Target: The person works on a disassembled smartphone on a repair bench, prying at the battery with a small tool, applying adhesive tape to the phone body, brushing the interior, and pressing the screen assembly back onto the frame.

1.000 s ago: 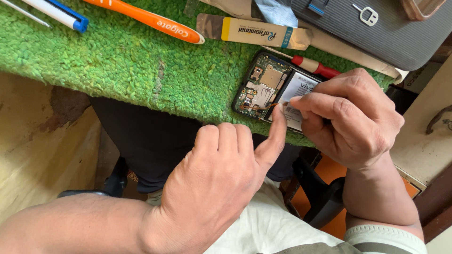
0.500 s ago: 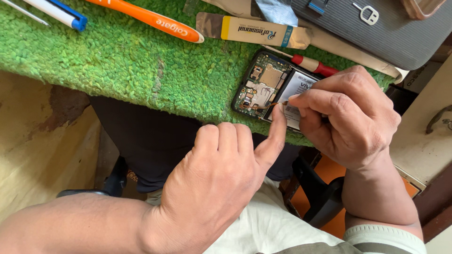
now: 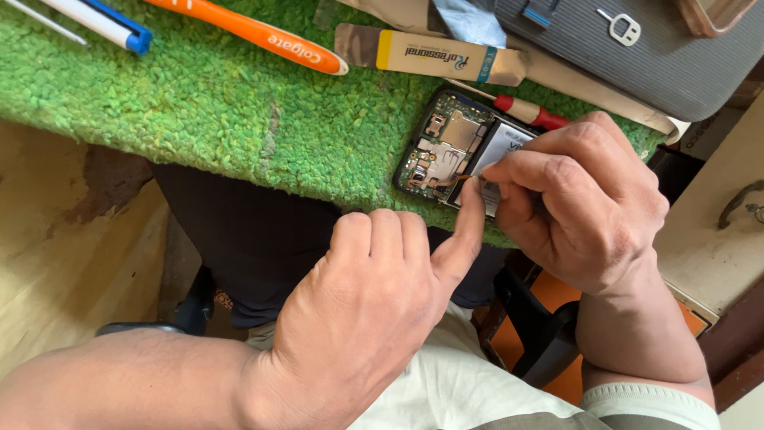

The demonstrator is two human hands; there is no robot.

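Fingers curled into a loose fist, the left hand [image 3: 366, 318] extends only its index finger [image 3: 468, 215], whose tip presses against the near edge of an opened phone [image 3: 461, 151] lying with its back cover off at the front edge of a green shaggy mat [image 3: 199, 111]. Just beside it, the right hand [image 3: 589, 199] bends its fingers together over the phone's lower half, thumb and forefinger pinched close above the pale battery [image 3: 505, 147]; whether anything sits between them cannot be told. The phone's circuit board [image 3: 442, 143], with metal shields and a thin copper-coloured ribbon, lies exposed to the left of the fingertips. Beneath the mat, the person's dark trousers and a white garment fill the foreground. Behind the phone rests a red-handled screwdriver [image 3: 529, 111], partly hidden. Farther back lie a flat metal prying tool [image 3: 434, 56] with a yellow band, an orange toothbrush [image 3: 255, 32] and a blue-and-white pen [image 3: 99, 20]. A grey ribbed case [image 3: 637, 64] carrying a small metal pin tool [image 3: 621, 26] sits at the far right.
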